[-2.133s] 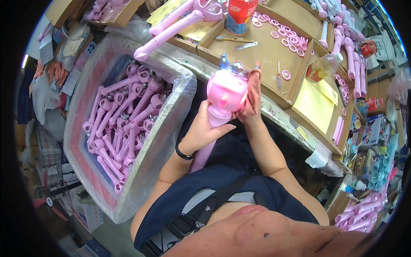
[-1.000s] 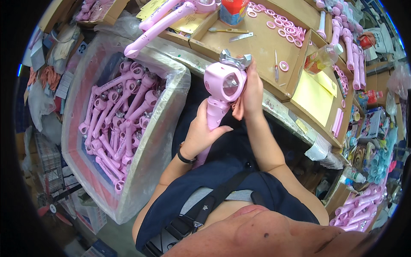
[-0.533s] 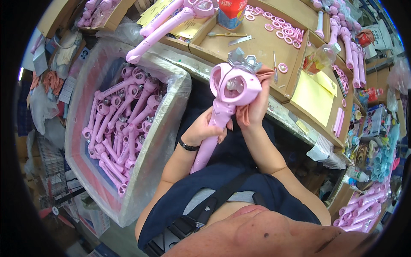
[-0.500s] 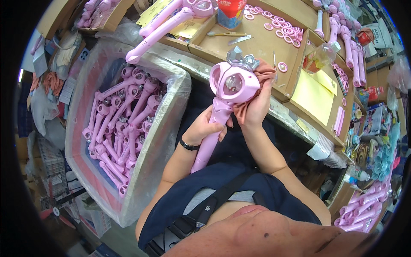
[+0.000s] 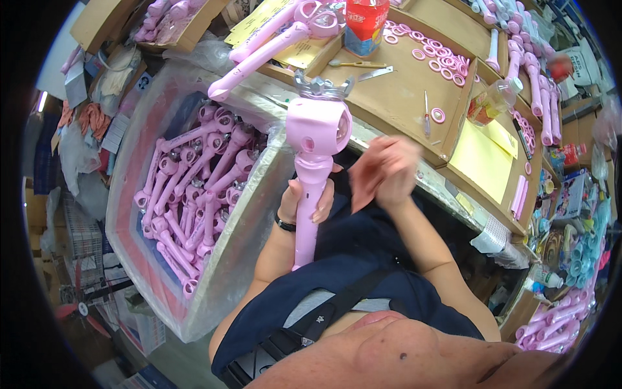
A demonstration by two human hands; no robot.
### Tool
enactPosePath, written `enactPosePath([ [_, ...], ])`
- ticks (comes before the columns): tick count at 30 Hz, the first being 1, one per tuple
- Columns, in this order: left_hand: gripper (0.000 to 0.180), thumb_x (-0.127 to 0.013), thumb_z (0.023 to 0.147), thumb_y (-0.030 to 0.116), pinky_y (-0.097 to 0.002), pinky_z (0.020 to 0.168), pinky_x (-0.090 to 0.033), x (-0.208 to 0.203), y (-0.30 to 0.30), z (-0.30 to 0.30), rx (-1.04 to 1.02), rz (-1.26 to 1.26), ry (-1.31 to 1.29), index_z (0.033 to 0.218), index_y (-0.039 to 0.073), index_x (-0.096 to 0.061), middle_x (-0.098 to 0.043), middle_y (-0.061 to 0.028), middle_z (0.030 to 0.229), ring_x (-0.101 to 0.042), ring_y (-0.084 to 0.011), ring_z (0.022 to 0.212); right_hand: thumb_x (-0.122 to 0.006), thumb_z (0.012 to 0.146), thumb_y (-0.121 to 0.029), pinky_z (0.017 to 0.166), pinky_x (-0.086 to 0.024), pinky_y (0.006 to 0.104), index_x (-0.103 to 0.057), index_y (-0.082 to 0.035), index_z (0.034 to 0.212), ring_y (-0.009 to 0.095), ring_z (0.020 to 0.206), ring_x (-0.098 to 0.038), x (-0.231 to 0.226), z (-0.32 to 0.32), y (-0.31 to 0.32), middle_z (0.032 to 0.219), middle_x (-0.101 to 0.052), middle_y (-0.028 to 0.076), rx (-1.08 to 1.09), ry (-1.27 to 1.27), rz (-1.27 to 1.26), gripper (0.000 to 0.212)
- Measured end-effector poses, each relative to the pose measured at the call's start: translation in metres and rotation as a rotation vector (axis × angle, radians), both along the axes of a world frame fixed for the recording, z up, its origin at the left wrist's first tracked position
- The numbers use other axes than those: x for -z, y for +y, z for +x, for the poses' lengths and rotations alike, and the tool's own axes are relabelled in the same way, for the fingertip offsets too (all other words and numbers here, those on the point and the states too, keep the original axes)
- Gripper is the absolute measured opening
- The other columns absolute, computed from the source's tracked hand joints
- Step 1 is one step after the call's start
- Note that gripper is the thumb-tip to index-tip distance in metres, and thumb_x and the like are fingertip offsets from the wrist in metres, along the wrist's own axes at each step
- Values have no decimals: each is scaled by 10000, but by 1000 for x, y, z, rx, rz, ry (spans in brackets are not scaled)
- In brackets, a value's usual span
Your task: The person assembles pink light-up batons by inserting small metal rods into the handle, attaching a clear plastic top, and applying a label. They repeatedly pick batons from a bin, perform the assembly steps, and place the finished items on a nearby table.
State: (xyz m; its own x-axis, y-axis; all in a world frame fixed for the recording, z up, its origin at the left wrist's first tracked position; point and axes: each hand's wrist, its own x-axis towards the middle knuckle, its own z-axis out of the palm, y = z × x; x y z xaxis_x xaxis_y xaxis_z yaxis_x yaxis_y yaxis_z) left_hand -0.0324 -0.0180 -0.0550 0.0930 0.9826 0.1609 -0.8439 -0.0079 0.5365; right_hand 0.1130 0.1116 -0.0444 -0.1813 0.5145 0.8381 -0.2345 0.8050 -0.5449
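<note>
A person looks down at a pink wand [image 5: 313, 185] with a silver crown [image 5: 322, 89], held nearly upright just right of a large plastic-lined bin [image 5: 223, 269]. The left hand [image 5: 289, 206] is curled round its handle. The right hand [image 5: 398, 170], blurred, is farther right of the bin, gripping a bunched salmon-coloured cloth [image 5: 365, 174] that appears apart from the wand.

The wand looks top-heavy and only one hand supports it, so a loose grip could let it tip or twist. The crown's points might snag the cloth. Swung left, the wand's head could knock the bin's rim and get scuffed.

Inside the bin lies a jumble of similar pink wands [image 5: 194, 194]. Two more wands [image 5: 259, 61] jut over its far edge from the worktop, crowding the space above. Beyond the bin and to its right, a cardboard tray [image 5: 382, 104] holds pink rings [image 5: 447, 61], a brush [image 5: 358, 64], a bare blade [image 5: 376, 73] and a slim pointed tool [image 5: 427, 117]. A red-labelled bottle [image 5: 366, 27] stands there too; a careless reach could topple it or meet the blade.
</note>
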Motion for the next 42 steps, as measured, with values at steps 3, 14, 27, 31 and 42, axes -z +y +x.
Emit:
enactPosePath([
  [3, 941, -424, 815, 712, -215, 320, -363, -4, -1, 0, -63, -73, 69, 1336, -63, -312, -470, -79, 618, -427, -100, 365, -380, 996, -183, 871, -431, 365, -454, -8, 999, 249, 930, -538, -28, 12, 49, 1027, -518, 165, 25, 300, -202, 189],
  [14, 695, -280, 950, 569, -336, 608, -522, -20, 10, -18, -381, -238, 29, 1211, -40, -490, -611, -183, 1001, -623, -264, 711, -685, 758, -363, 722, -500, 426, -625, -28, 926, 346, 843, -639, -27, 64, 128, 960, -640, 201, 581, -1515, -324, 379],
  [27, 686, -368, 923, 589, -261, 584, -541, -18, 17, -49, -412, -67, 233, 1197, -28, -487, -603, -187, 1083, -653, -210, 761, -616, 824, -93, 636, -488, 261, -575, 34, 959, 164, 646, -598, -75, 58, 60, 741, -618, 122, 408, -465, -493, 189],
  [31, 607, -345, 951, 540, -298, 629, -554, -23, 22, -42, -406, -175, 267, 1189, 1, -491, -623, -159, 1020, -654, -207, 760, -666, 753, 28, 534, -459, 228, -588, 2, 967, 125, 584, -562, -97, 46, -2, 714, -587, 78, 94, -362, -158, 229],
  [42, 510, -447, 948, 463, -293, 649, -546, -30, 18, -31, -437, -246, 324, 1216, 30, -444, -595, -102, 1007, -636, -180, 760, -689, 700, 19, 465, -448, 309, -577, -16, 947, 224, 532, -558, -102, 23, -20, 711, -578, 89, 28, -558, 145, 273],
])
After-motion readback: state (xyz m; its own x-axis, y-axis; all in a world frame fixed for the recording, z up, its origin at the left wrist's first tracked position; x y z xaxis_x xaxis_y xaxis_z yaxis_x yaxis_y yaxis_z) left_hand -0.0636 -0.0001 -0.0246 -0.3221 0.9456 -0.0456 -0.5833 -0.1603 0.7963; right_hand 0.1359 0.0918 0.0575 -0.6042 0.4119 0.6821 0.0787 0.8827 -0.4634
